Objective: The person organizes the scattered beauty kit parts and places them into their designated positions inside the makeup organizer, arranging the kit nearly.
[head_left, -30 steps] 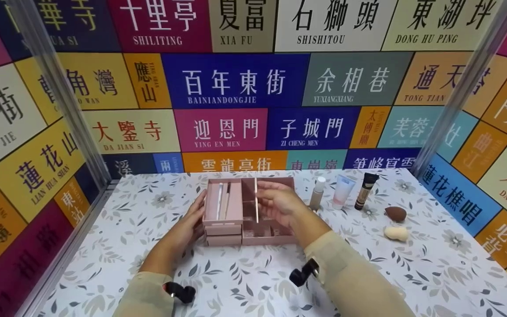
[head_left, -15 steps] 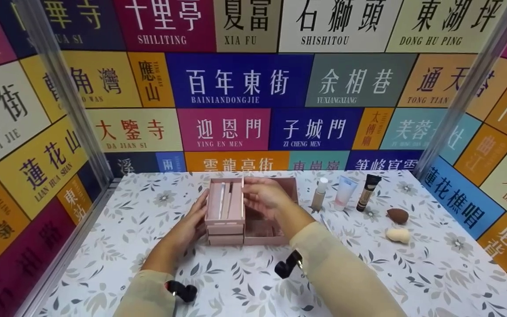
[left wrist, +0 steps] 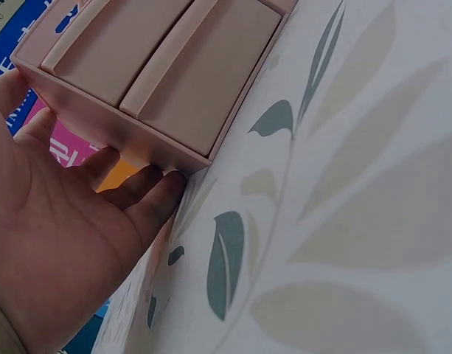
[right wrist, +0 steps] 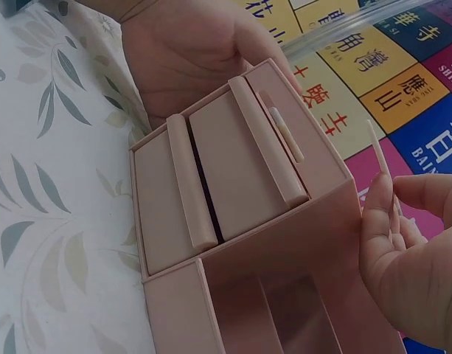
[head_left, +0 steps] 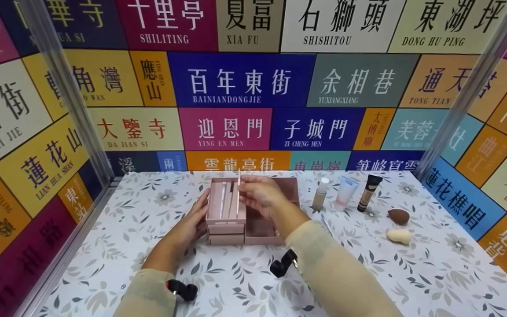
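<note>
A pink cosmetics organizer [head_left: 227, 230] stands on the table, with two drawers in front and a shallow tray on top at its left. In that tray lie a white slim stick [head_left: 222, 201] and a dark-tipped one [head_left: 230, 202]. Between thumb and fingers my right hand [head_left: 262, 193] pinches another slim pale stick [head_left: 238, 196], held over the tray's right edge; the right wrist view shows the pale stick [right wrist: 377, 147] jutting past the fingertips. My left hand [left wrist: 71, 206] rests its extended fingertips against the organizer's left side wall [left wrist: 111, 122].
Right of the organizer stand a foundation bottle [head_left: 319, 196], a blue-and-pink tube [head_left: 346, 193] and a black-capped tube [head_left: 369, 193]. Farther right lie a brown makeup sponge [head_left: 398, 215] and a cream one [head_left: 398, 236]. A thin stick [head_left: 326, 223] lies beside my right sleeve.
My right hand has moved left with the slim stick, from over the organizer's right compartments to the upper tray. My left hand stays at the organizer's side.
</note>
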`<action>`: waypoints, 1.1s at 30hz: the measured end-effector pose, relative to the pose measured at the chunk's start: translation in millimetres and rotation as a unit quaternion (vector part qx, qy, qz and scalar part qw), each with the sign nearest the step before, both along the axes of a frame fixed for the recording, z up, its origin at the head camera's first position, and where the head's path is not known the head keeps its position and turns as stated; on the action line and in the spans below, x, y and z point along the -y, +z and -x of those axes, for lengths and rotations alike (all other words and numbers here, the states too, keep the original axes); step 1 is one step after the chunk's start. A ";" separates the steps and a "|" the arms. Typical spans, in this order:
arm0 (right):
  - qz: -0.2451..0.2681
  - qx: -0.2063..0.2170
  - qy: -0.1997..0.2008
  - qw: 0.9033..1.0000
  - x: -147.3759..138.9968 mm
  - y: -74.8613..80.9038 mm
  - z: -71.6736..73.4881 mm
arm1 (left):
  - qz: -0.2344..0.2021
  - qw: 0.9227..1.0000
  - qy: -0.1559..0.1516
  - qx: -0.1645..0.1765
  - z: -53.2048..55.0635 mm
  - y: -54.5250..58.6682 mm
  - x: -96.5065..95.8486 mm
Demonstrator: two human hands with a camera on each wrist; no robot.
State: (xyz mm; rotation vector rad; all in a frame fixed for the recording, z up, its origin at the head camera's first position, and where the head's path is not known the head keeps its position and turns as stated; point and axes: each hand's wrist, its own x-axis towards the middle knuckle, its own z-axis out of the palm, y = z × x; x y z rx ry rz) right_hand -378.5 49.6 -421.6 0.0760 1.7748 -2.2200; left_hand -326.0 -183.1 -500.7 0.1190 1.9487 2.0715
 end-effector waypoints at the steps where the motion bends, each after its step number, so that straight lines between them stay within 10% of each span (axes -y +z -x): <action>1: -0.001 0.001 0.000 1.000 0.0 -0.1 0.1 | 0.002 1.000 0.000 0.002 0.3 -0.3 0.3; 33: 0.011 -0.004 -0.019 1.000 -4.0 -5.0 -4.0 | -0.003 1.000 -0.007 -0.014 2.2 -3.5 0.0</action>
